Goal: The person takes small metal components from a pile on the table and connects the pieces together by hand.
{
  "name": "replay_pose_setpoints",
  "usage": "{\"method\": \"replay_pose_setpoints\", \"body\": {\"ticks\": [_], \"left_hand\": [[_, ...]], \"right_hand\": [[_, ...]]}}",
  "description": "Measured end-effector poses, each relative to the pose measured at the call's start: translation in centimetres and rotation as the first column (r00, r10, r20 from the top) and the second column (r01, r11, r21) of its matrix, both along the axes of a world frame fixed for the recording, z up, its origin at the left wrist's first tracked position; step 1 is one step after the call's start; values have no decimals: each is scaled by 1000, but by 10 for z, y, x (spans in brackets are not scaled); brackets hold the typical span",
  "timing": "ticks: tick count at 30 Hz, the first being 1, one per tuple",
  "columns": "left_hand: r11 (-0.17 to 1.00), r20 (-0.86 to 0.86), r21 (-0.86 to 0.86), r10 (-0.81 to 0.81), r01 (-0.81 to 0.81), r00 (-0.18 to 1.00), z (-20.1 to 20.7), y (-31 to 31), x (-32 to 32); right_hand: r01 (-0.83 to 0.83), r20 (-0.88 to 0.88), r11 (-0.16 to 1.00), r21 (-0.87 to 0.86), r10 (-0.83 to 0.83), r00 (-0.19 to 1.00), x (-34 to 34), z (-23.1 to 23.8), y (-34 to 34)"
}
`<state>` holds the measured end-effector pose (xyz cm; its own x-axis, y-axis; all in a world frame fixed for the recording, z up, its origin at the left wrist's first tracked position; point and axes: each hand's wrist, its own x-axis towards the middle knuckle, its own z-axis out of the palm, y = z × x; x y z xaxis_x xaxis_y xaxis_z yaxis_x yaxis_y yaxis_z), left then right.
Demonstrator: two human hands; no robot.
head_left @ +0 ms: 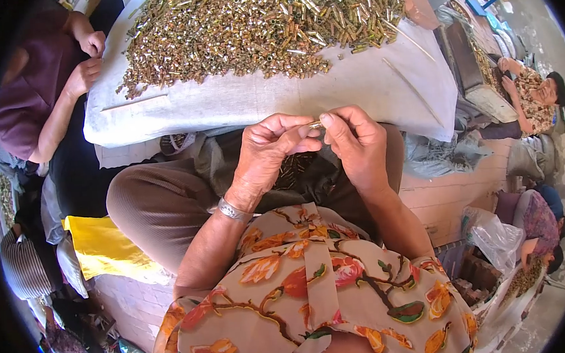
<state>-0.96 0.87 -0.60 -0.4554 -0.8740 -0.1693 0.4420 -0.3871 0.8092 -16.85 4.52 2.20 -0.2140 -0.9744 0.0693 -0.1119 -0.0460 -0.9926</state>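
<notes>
My left grip (pixel 269 145) and right grip (pixel 360 141) are pinched, thumb to finger, on opposite ends of one small metal piece (pixel 316 125), nearer me than the pile (pixel 248 39). I judge it light, stiff, perhaps slippery; fingertips at its ends suit it.

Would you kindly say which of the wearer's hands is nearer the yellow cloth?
Left: the left hand is ahead and right of the yellow cloth; the right hand, farther right.
</notes>
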Motion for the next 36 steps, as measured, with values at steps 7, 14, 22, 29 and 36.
{"method": "replay_pose_setpoints", "body": {"ticks": [7, 14, 22, 29, 36], "left_hand": [[994, -74, 45, 100, -97, 992, -8, 4, 12], [998, -53, 15, 66, -65, 996, 8, 9, 5], [984, 28, -156, 94, -89, 995, 15, 16, -2], [947, 104, -296, 164, -126, 981, 16, 20, -5], [942, 163, -330, 120, -60, 979, 20, 17, -1]], "right_hand": [[73, 287, 989, 125, -107, 952, -26, 19, -8], [-98, 210, 995, 17, 93, 973, -9, 14, 12], [-80, 28, 996, -38, 81, 996, -6, 11, 19], [-57, -18, 998, -40, 57, 998, -4, 7, 22], [-90, -81, 993, -82, 84, 993, -9, 8, 19]]}}
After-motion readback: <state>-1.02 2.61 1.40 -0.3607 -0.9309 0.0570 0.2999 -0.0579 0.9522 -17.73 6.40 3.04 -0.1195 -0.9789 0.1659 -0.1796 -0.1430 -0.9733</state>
